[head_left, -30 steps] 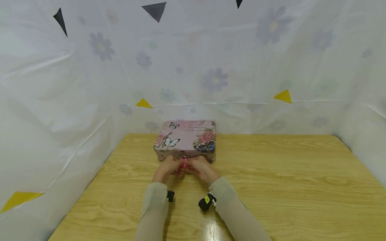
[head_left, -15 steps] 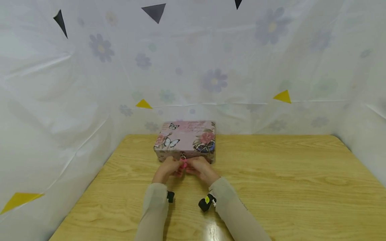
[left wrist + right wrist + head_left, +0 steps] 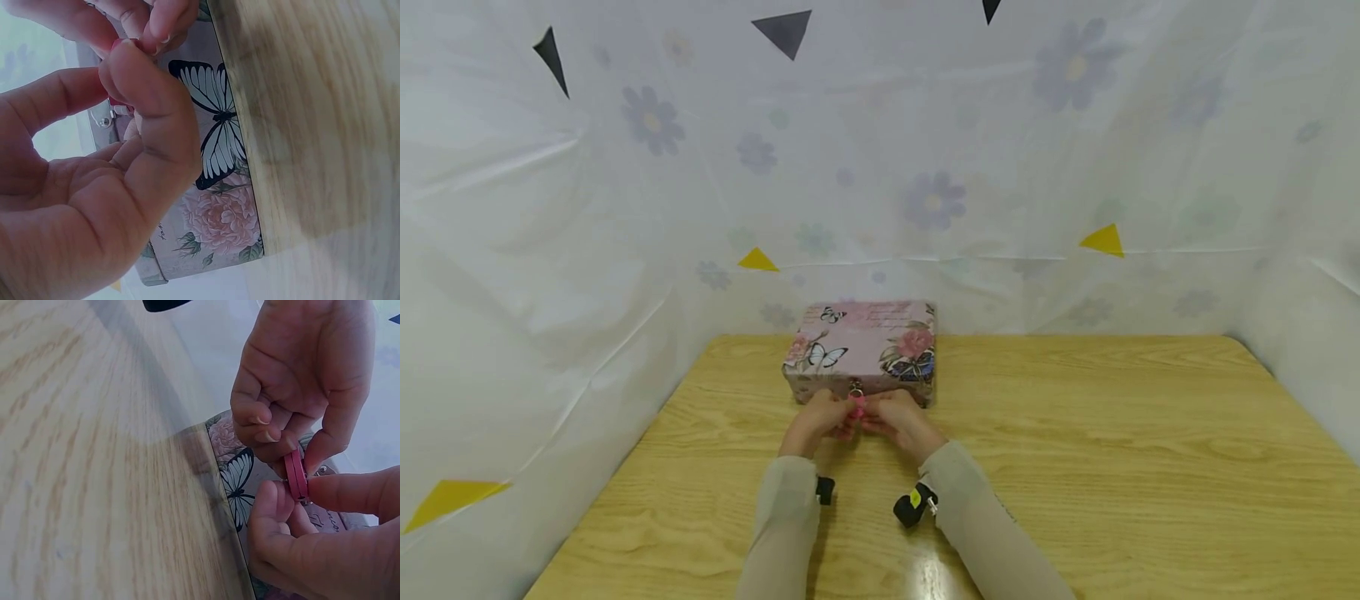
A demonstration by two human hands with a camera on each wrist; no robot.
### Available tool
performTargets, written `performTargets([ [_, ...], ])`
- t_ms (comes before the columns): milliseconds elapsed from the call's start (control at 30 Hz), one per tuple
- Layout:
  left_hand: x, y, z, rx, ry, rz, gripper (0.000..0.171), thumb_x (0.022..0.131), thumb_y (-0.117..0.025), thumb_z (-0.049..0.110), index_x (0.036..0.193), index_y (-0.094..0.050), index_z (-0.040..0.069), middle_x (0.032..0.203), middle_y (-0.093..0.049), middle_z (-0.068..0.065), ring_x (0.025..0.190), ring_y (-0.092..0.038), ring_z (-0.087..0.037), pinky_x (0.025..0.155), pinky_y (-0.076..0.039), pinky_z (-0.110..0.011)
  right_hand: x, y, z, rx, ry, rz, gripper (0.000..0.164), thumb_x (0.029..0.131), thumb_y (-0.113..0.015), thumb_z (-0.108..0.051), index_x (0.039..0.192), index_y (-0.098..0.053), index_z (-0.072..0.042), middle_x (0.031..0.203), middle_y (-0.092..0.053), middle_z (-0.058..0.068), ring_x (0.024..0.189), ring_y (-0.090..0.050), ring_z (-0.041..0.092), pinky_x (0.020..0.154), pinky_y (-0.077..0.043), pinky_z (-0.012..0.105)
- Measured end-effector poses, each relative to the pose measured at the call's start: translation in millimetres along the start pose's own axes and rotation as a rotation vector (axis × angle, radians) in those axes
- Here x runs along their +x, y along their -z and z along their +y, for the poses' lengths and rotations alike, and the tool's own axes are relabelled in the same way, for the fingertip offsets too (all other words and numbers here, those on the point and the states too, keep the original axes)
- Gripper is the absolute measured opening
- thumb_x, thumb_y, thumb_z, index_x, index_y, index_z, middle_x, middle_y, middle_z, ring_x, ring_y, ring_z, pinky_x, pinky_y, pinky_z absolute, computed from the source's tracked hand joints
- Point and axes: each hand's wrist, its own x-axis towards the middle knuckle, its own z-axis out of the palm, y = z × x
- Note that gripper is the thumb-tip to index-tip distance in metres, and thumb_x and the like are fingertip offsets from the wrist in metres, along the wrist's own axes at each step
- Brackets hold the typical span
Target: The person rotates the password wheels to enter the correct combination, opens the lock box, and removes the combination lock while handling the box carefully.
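Note:
A small pink padlock (image 3: pixel 857 407) with a metal shackle hangs at the front clasp of a pink box (image 3: pixel 865 350) printed with flowers and butterflies. My left hand (image 3: pixel 822 413) pinches the padlock from the left side. From the right, my right hand (image 3: pixel 901 417) holds the same padlock between thumb and fingers. The right wrist view shows the layered edge of the padlock (image 3: pixel 296 476) between both hands' fingertips. In the left wrist view, my left thumb and fingers cover most of it. The box lid is down.
The box stands near the back edge of a wooden table (image 3: pixel 1075 450). White flower-printed sheeting (image 3: pixel 880 150) surrounds the table at the back and sides, with yellow and dark triangles on it. Black wrist cameras sit at both cuffs.
Both hands stay at the padlock in front of the box. The padlock's pink body shifts and tilts very slightly between the fingers.

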Motion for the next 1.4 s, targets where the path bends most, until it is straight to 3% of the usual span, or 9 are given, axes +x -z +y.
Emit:
performTargets([
  [167, -2.2, 0.1, 1.6, 0.009, -0.006, 0.004, 0.021, 0.095, -0.05, 0.007, 0.086, -0.061, -0.008, 0.072, -0.057, -0.008, 0.059, -0.055, -0.014, 0.062, -0.055, -0.03, 0.5, -0.2, -0.4, -0.003, 0.005, 0.012, 0.023, 0.09, -0.053, 0.009, 0.11, -0.058, 0.02, 0.086, -0.063, 0.009, 0.07, -0.059, 0.012, 0.074, -0.055, 0.028],
  [367, -0.8, 1.4, -0.2, 0.017, -0.003, 0.015, 0.023, 0.097, -0.05, 0.01, 0.088, -0.062, -0.007, 0.071, -0.057, -0.008, 0.06, -0.057, -0.015, 0.064, -0.056, -0.033, 1.8, -0.4, -0.1, 0.021, -0.009, 0.018, 0.023, 0.094, -0.051, 0.002, 0.11, -0.059, 0.017, 0.077, -0.063, 0.006, 0.068, -0.06, 0.011, 0.075, -0.056, 0.03],
  [500, 3.6, 4.1, -5.1, 0.012, -0.035, -0.016, 0.024, 0.097, -0.05, 0.011, 0.086, -0.062, -0.007, 0.071, -0.058, -0.009, 0.061, -0.059, -0.017, 0.063, -0.057, -0.033, 1.8, -0.2, 0.1, 0.02, -0.021, 0.015, 0.023, 0.094, -0.053, 0.0, 0.11, -0.06, 0.016, 0.075, -0.062, 0.005, 0.065, -0.06, 0.012, 0.074, -0.057, 0.031],
  [700, -0.6, 2.3, -0.8, 0.023, -0.001, 0.009, 0.024, 0.098, -0.05, 0.011, 0.09, -0.062, -0.007, 0.072, -0.057, -0.008, 0.062, -0.057, -0.016, 0.065, -0.056, -0.033, 0.0, 0.5, 0.3, 0.001, -0.007, 0.001, 0.022, 0.093, -0.054, 0.004, 0.111, -0.059, 0.016, 0.078, -0.062, 0.005, 0.067, -0.06, 0.013, 0.074, -0.057, 0.031],
  [1133, -0.1, 1.4, -0.9, 0.017, -0.018, -0.004, 0.025, 0.098, -0.048, 0.01, 0.086, -0.063, -0.007, 0.071, -0.057, -0.007, 0.06, -0.055, -0.015, 0.062, -0.055, -0.03, -0.2, -0.2, -0.2, 0.02, 0.002, 0.027, 0.024, 0.09, -0.054, 0.01, 0.111, -0.058, 0.019, 0.088, -0.066, 0.012, 0.069, -0.061, 0.013, 0.073, -0.056, 0.028],
  [1400, 0.4, 2.6, -1.4, 0.01, -0.006, 0.005, 0.023, 0.098, -0.048, 0.01, 0.085, -0.06, -0.005, 0.069, -0.055, -0.006, 0.059, -0.054, -0.014, 0.061, -0.055, -0.03, -1.7, -1.3, -2.4, 0.015, -0.003, 0.03, 0.024, 0.094, -0.054, -0.001, 0.111, -0.06, 0.015, 0.075, -0.064, 0.005, 0.065, -0.061, 0.012, 0.076, -0.057, 0.034],
])
